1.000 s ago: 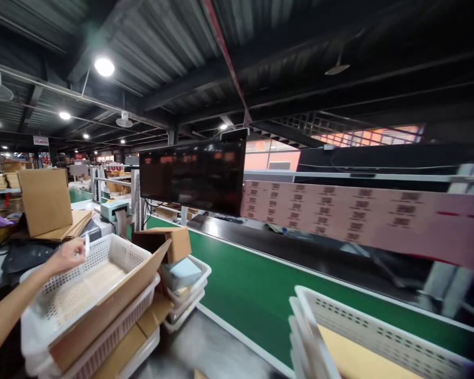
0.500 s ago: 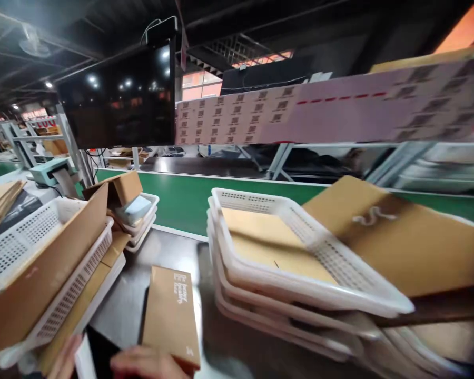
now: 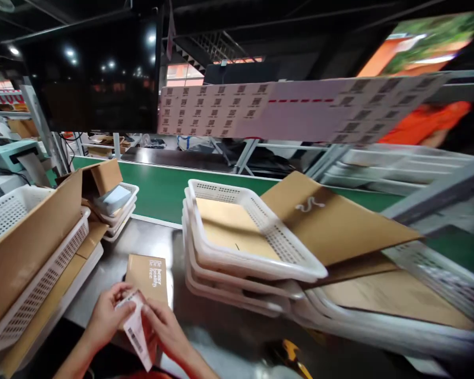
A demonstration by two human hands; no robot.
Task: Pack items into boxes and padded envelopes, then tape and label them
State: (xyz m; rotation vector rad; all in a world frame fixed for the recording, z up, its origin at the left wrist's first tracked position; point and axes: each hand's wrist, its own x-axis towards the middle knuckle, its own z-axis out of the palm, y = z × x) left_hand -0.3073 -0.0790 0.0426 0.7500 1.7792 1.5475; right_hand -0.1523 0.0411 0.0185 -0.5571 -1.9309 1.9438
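Between my two hands is a white printed label (image 3: 136, 334) with a barcode, hanging down toward me. My left hand (image 3: 112, 313) is closed on its upper left edge, thumb on the front. My right hand (image 3: 161, 321) pinches the label from the other side near the top. Just behind the hands a brown cardboard box (image 3: 146, 271) with white lettering lies flat on the metal table (image 3: 142, 237); its near part is hidden by my hands.
At right stand stacked white plastic baskets (image 3: 256, 258) with cardboard inside. A large cardboard sheet (image 3: 332, 221) leans beside them. More baskets (image 3: 59, 268) with cardboard are at left. A yellow-handled tool (image 3: 294, 355) lies near the front edge. A dark screen (image 3: 90, 79) hangs above.
My hands have come up from the bottom edge into view, now with the label held between them over the near part of the box. The camera view has turned right.
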